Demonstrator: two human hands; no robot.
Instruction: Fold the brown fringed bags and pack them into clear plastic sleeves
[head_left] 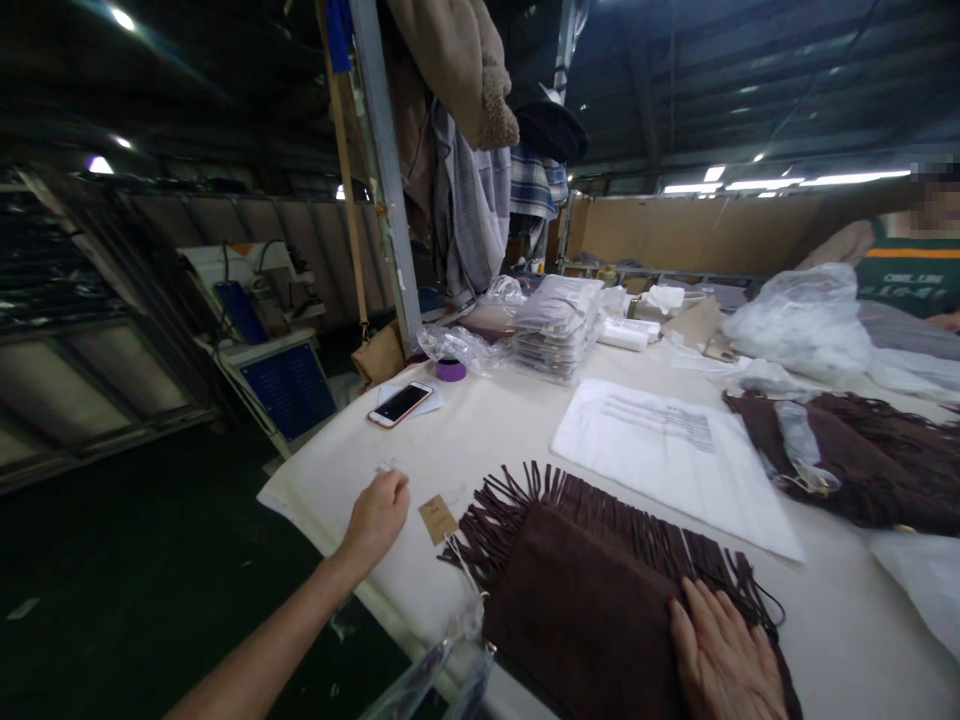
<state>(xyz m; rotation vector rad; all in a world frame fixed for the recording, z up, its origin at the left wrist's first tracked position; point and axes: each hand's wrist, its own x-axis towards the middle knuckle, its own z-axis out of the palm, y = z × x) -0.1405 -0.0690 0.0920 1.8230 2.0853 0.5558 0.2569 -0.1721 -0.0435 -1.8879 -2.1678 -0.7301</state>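
**Folded fringed piece held flat; left hand at table edge**

My right hand (724, 655) lies flat, fingers extended, on the folded brown fringed fabric (592, 590) at the near edge of the white table (517, 420). It presses the fabric and grips nothing.

My left hand (377, 515) rests loosely curled on the tabletop, just left of the brown paper tag (437, 519) tied to the fabric by a thin string. I cannot tell whether the fingers pinch anything.

Judged step: the piece is folded and steadied for bagging. A clear plastic bag (442, 670) hangs over the table edge below the fabric. The next move likely calls for keeping the fold pressed while the tag and fringe are tucked clear of the bag mouth.

A phone (400, 404) and a second fringed piece (870, 460) lie well apart.
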